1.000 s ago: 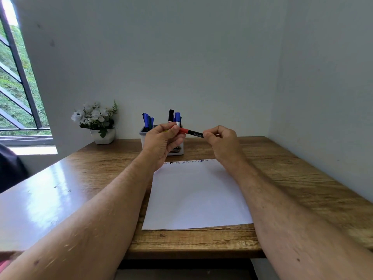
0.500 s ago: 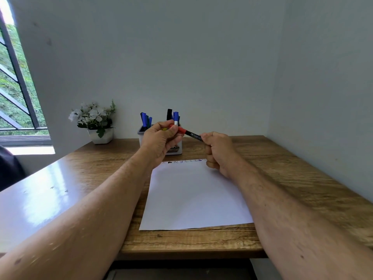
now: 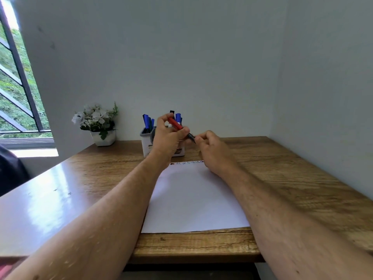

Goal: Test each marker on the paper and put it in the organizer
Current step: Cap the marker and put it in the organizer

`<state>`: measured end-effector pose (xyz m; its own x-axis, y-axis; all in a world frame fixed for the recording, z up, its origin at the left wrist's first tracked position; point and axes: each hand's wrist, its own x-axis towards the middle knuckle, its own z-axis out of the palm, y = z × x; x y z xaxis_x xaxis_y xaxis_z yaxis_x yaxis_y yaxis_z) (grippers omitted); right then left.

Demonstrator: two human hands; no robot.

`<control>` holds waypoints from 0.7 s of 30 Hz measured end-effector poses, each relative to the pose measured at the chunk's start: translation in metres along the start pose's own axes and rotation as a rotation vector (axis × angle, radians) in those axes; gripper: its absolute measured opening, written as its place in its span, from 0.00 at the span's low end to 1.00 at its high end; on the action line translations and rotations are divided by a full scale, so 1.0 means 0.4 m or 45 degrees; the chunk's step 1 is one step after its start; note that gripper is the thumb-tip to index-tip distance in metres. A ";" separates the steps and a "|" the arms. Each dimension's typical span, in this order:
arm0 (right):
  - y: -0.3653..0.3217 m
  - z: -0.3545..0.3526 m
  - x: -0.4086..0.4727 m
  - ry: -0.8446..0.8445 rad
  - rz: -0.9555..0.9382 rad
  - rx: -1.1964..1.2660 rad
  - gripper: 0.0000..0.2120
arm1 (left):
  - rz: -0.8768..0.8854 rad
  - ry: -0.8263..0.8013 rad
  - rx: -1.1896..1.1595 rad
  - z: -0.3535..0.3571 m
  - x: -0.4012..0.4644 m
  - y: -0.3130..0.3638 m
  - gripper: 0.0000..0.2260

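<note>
The marker (image 3: pixel 180 127) (red cap end, black barrel) is slanting from upper left down to lower right, just in front of the organizer (image 3: pixel 147 142). The left hand (image 3: pixel 168 138) is gripping the red end; the right hand (image 3: pixel 211 150) is pinching the black end, above the paper (image 3: pixel 193 199) on the desk (image 3: pixel 282 178).

Wooden desk (image 3: pixel 282 178), set into a corner of pale walls (image 3: pixel 201 67). On its far left corner, white pot of white flowers (image 3: pixel 96 124). Left of the desk, barred window (image 3: pixel 16 81) with greenery outside.
</note>
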<state>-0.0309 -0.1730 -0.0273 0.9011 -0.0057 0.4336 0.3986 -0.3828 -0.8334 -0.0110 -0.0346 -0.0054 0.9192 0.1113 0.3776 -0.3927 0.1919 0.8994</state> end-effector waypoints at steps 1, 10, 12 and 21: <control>-0.001 -0.001 -0.001 0.040 -0.045 -0.030 0.09 | 0.043 0.037 0.003 -0.003 0.003 0.002 0.28; 0.008 0.000 0.004 0.055 -0.138 -0.369 0.07 | 0.498 0.224 0.538 -0.007 0.016 0.025 0.31; 0.006 0.001 0.003 0.040 -0.160 -0.363 0.08 | 0.585 0.299 0.567 0.001 0.019 0.034 0.23; 0.000 0.002 -0.004 -0.031 -0.187 -0.411 0.09 | 0.668 0.538 0.352 -0.022 0.073 0.029 0.14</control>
<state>-0.0322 -0.1722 -0.0284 0.8436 0.0919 0.5290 0.4532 -0.6503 -0.6097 0.0110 -0.0205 0.0140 0.5008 0.4986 0.7076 -0.7061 -0.2375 0.6671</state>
